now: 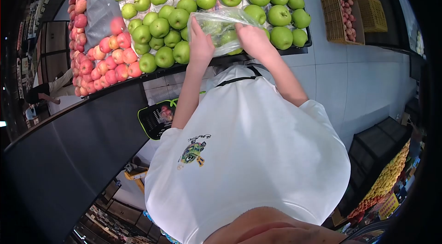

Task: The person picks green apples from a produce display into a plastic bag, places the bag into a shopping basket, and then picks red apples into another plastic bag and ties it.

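A thin see-through plastic bag [218, 16] is stretched between my hands above the front edge of the apple display. My left hand [201, 43] grips the bag's left side, with its fingers pointing away from me. On the other side my right hand [252, 39] pinches the bag's edge with curled fingers. Green shapes show through the plastic; whether apples are inside the bag or only beneath it I cannot tell. Green apples [178, 18] lie in loose rows around and beyond both hands.
Red apples [110, 66] are piled left of the green ones. A black basket [159, 117] with red fruit in it is below the display. Wicker crates [334, 18] stand on the floor at the right. Another person's arm [48, 98] shows at far left.
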Available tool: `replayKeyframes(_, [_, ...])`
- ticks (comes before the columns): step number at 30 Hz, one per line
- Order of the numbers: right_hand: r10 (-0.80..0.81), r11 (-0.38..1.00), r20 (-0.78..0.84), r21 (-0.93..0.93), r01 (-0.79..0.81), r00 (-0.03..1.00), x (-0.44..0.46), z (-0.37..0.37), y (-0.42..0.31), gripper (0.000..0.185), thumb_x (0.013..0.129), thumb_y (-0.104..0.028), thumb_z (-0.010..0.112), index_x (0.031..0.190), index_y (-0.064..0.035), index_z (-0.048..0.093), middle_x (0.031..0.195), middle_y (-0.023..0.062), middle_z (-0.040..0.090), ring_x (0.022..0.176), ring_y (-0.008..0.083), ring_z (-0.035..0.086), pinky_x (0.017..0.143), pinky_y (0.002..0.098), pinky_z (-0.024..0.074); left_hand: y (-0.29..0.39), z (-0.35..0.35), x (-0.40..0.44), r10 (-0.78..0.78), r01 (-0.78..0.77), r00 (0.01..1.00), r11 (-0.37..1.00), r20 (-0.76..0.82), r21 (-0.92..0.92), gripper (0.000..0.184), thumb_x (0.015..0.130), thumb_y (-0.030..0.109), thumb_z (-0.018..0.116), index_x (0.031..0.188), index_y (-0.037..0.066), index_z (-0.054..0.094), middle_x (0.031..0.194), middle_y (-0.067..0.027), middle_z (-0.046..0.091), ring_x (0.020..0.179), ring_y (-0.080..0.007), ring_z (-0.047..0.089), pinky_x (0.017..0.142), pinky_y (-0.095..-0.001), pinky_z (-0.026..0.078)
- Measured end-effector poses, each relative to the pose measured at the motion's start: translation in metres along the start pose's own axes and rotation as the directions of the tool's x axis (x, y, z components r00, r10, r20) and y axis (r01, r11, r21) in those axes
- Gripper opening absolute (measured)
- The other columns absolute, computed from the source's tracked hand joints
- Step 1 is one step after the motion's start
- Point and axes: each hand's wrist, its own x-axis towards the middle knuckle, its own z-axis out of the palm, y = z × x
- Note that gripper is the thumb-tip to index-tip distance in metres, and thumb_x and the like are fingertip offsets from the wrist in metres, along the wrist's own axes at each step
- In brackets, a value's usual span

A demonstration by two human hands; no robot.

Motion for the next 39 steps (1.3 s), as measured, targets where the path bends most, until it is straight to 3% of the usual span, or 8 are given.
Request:
replayKeyframes(5, [-0.014, 0.997, -0.13, -0.077, 0.004, 0.991, -0.005, 0.009, -0.013, 0.028, 0.082, -0.001, 0.056, 0.109, 0.0037, 0.055, 0.086, 0.0225, 0.069, 0.077, 0.0384, 0.07, 0.066, 0.0466, 0.0574, 0.019, -0.005, -0.01, 0.069, -0.029, 0.988, 0.961, -0.135, 0.274, 0.086, 0.084, -0.004, 0.063, 0.151, -0.007, 0.009, 0.151, -0.0313, 0.027, 0.1, -0.0299, 0.065, 0.095, -0.0384, 0.051])
replayKeyframes(11, [-0.109, 0.989, -0.063, -0.105, 0.102, 0.992, 0.001, 0.015, -0.001, 0.027, 0.081, -0.004, 0.059, 0.107, 0.0027, 0.058, 0.084, 0.0204, 0.071, 0.078, 0.0342, 0.072, 0.066, 0.0425, 0.0586, 0.02, 0.004, -0.014, 0.034, -0.126, 0.908, 0.973, -0.418, -0.195, 0.053, 0.082, -0.003, 0.07, 0.126, -0.006, 0.041, 0.126, -0.027, 0.049, 0.083, -0.0272, 0.063, 0.079, -0.0366, 0.057])
replayKeyframes(16, [-0.057, 0.996, 0.011, -0.067, 0.058, 0.998, 0.001, 0.008, -0.011, 0.03, 0.083, -0.004, 0.056, 0.113, -0.0006, 0.056, 0.082, 0.0209, 0.07, 0.079, 0.0377, 0.07, 0.068, 0.0487, 0.0564, 0.026, -0.025, -0.005, 0.137, -0.137, 0.99, 0.991, -0.029, 0.005, 0.022, 0.086, 0.009, 0.071, 0.098, 0.0, 0.055, 0.089, -0.0147, 0.066, 0.075, -0.0283, 0.066, 0.069, -0.0407, 0.056])
replayKeyframes(23, [0.053, 0.999, -0.095, -0.006, -0.054, 0.994, 0.011, 0.016, -0.012, 0.023, 0.087, -0.005, 0.054, 0.109, -0.0007, 0.056, 0.084, 0.0224, 0.069, 0.078, 0.0388, 0.07, 0.068, 0.0494, 0.0561, 0.008, -0.027, 0.016, 0.155, -0.23, 0.961, 0.909, 0.23, 0.347, 0.021, 0.087, 0.017, 0.066, 0.104, 0.006, 0.06, 0.096, -0.014, 0.068, 0.081, -0.0381, 0.069, 0.07, -0.0479, 0.056])
replayKeyframes(25, [0.084, 0.996, -0.116, 0.005, -0.084, 0.99, 0.009, 0.01, -0.012, 0.021, 0.086, -0.005, 0.054, 0.106, -0.0005, 0.056, 0.085, 0.0227, 0.069, 0.077, 0.0392, 0.069, 0.068, 0.0498, 0.056, 0.009, -0.038, 0.021, -0.031, -0.169, 0.935, 0.838, 0.354, 0.518, 0.059, 0.088, 0.018, 0.066, 0.14, 0.002, 0.044, 0.104, -0.018, 0.068, 0.092, -0.038, 0.068, 0.081, -0.0487, 0.054])
replayKeyframes(31, [0.057, 0.998, -0.119, -0.035, -0.061, 0.991, 0.003, 0.002, -0.009, 0.016, 0.079, -0.004, 0.06, 0.094, -0.0025, 0.066, 0.083, 0.0192, 0.07, 0.081, 0.0365, 0.071, 0.068, 0.0466, 0.0574, 0.042, -0.048, 0.015, -0.205, -0.016, 0.915, 0.842, 0.347, 0.538, 0.095, 0.084, 0.018, 0.07, 0.155, -0.002, 0.012, 0.111, -0.0251, 0.066, 0.094, -0.0385, 0.067, 0.083, -0.0482, 0.054])
replayKeyframes(36, [-0.232, 0.967, -0.361, -0.186, 0.174, 0.903, -0.003, 0.018, 0.011, 0.018, 0.079, -0.005, 0.06, 0.096, 0.0003, 0.065, 0.082, 0.0194, 0.07, 0.079, 0.0366, 0.071, 0.066, 0.0456, 0.0572, 0.019, -0.03, 0.009, 0.013, -0.051, 0.995, 0.914, 0.095, 0.402, 0.097, 0.081, 0.012, 0.071, 0.156, -0.001, 0.01, 0.108, -0.0238, 0.067, 0.093, -0.0381, 0.067, 0.081, -0.0474, 0.054])
replayKeyframes(39, [-0.039, 0.998, -0.202, -0.049, 0.03, 0.979, -0.013, 0.022, 0.001, 0.019, 0.079, -0.004, 0.059, 0.096, 0.0023, 0.065, 0.082, 0.0205, 0.069, 0.078, 0.0382, 0.07, 0.068, 0.0471, 0.0573, 0.023, -0.029, 0.008, -0.009, -0.05, 0.991, 0.894, 0.131, 0.445, 0.096, 0.079, 0.006, 0.069, 0.156, 0.001, 0.012, 0.11, -0.0228, 0.066, 0.093, -0.0386, 0.067, 0.081, -0.0476, 0.054])
